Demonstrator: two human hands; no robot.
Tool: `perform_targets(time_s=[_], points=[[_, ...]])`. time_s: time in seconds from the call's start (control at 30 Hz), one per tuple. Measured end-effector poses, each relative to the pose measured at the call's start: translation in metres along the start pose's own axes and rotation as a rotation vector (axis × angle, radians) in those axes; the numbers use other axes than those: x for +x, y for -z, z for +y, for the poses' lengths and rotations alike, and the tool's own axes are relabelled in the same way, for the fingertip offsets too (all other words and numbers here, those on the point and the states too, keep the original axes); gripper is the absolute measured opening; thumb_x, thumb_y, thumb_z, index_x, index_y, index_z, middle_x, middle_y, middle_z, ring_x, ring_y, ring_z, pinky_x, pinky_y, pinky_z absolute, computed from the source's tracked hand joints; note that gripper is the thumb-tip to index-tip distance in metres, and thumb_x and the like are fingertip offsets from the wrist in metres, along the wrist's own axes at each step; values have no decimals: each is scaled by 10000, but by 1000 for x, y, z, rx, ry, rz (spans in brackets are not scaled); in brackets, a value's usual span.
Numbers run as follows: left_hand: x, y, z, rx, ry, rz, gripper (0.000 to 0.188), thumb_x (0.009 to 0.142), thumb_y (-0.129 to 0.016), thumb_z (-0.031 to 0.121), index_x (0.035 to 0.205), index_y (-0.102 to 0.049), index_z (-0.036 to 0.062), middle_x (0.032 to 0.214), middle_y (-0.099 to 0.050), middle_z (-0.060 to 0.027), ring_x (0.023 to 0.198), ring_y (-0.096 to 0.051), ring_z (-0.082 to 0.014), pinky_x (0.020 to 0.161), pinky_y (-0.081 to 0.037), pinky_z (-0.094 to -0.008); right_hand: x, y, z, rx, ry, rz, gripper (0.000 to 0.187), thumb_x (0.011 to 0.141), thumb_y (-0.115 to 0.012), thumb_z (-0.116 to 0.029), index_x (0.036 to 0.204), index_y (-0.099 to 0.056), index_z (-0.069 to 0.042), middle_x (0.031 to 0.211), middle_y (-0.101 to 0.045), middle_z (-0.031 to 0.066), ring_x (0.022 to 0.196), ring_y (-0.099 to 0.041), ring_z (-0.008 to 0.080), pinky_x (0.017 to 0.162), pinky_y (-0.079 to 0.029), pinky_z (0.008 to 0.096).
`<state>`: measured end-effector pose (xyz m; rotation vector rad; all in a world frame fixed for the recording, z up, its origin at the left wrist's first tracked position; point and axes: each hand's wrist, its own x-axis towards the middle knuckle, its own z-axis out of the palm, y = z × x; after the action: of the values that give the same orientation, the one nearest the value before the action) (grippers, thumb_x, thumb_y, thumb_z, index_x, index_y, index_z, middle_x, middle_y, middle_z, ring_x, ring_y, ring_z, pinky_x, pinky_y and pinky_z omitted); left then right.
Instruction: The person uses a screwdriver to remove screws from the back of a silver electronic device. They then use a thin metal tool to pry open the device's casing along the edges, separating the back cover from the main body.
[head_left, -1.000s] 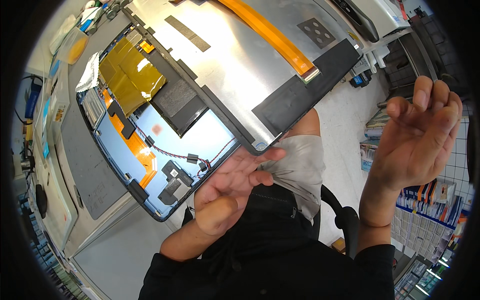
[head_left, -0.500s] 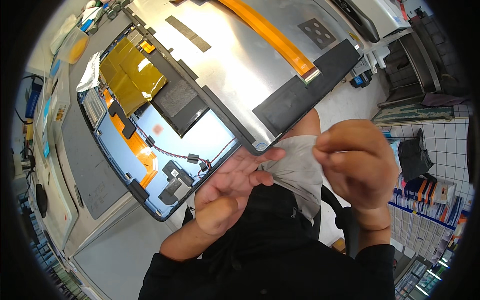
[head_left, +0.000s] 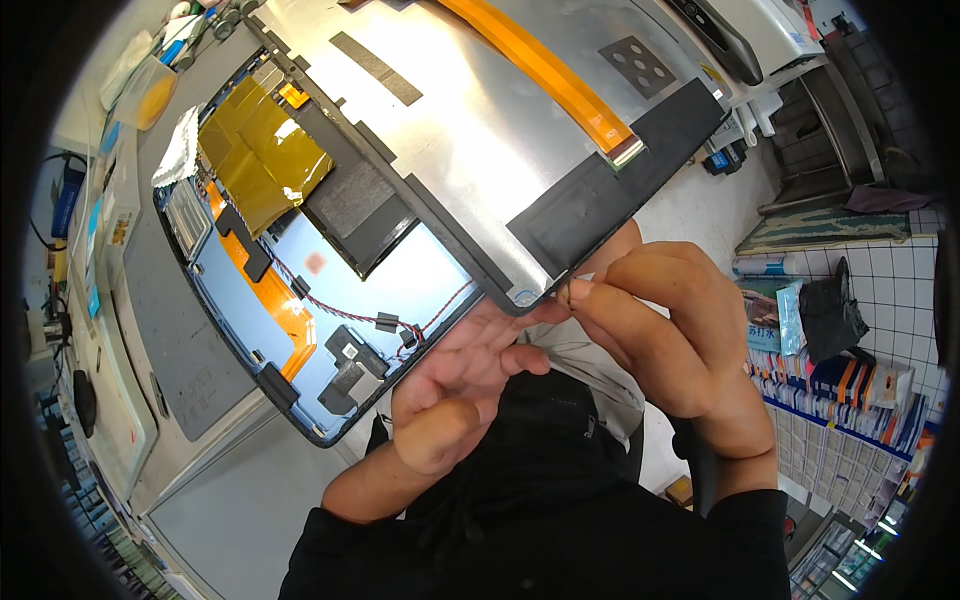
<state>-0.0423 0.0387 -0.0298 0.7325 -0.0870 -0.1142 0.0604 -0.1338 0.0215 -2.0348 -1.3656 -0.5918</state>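
Note:
An opened tablet lies before me, its blue-lined housing (head_left: 430,270) on the left and its metal-backed screen panel (head_left: 450,130) on the right. Palm up, my left hand (head_left: 450,375) lies at the tablet's near edge with fingers loosely stretched; some fingertips pass out of sight beneath the screen's near corner. At that same corner my right hand (head_left: 670,320) is closed in a pinch between thumb and forefinger. Whatever sits in the pinch is too small to make out. A wide orange flex cable (head_left: 560,85) runs over the panel; gold tape (head_left: 260,150) covers parts inside the housing.
Under the tablet is a grey work surface (head_left: 190,330), its near edge close to my body. A clear tub with yellow contents (head_left: 155,100) stands at the far left. To the right are a white device (head_left: 765,40) and a white wire grid (head_left: 895,270) with hung goods.
My right hand has moved left, from beside the tablet to the screen panel's near corner. My left hand and the tablet have stayed nearly in place.

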Motion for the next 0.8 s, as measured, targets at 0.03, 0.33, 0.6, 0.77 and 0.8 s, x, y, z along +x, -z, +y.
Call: perform_targets(time_s=[0.03, 0.33, 0.6, 0.77, 0.8], points=[[0, 1, -1, -2, -4, -9, 935, 603, -424, 47, 1499, -193, -79, 1493, -353, -230, 1400, -323, -337, 997, -370, -367, 0, -6, 5, -15, 43, 48, 366, 566, -700, -108, 921, -679, -20, 833, -626, 73, 672, -607, 203, 543, -408, 282], [-2, 6, -7, -22, -91, -62, 937, 591, -396, 4, 1502, -191, -76, 1515, -319, -235, 1418, -294, -355, 1006, -364, -386, 3, -9, 5, -166, 98, 83, 346, 529, -655, -230, 827, -673, -54, 795, -625, 22, 619, -540, 159, 507, -344, 268], [-1, 6, -7, -16, -102, -76, 937, 584, -391, -6, 1501, -205, -71, 1511, -318, -239, 1416, -297, -352, 1002, -365, -381, 6, -9, 6, -206, 102, 93, 318, 554, -651, -244, 818, -674, -68, 799, -617, 11, 598, -516, 135, 502, -340, 262], [-1, 1, -3, -8, -42, -13, 937, 584, -394, -3, 1500, -207, -70, 1504, -328, -231, 1411, -304, -348, 996, -366, -377, 8, -10, 7, -236, 121, 90, 295, 572, -655, -253, 812, -665, -81, 794, -605, 3, 592, -509, 128, 489, -321, 262], [-1, 1, -3, -18, -43, -8, 936, 585, -395, -3, 1499, -207, -72, 1505, -328, -229, 1411, -303, -349, 996, -367, -377, 8, -10, 7, -246, 133, 91, 291, 577, -657, -256, 812, -662, -85, 795, -602, 1, 592, -508, 128, 487, -316, 261]])
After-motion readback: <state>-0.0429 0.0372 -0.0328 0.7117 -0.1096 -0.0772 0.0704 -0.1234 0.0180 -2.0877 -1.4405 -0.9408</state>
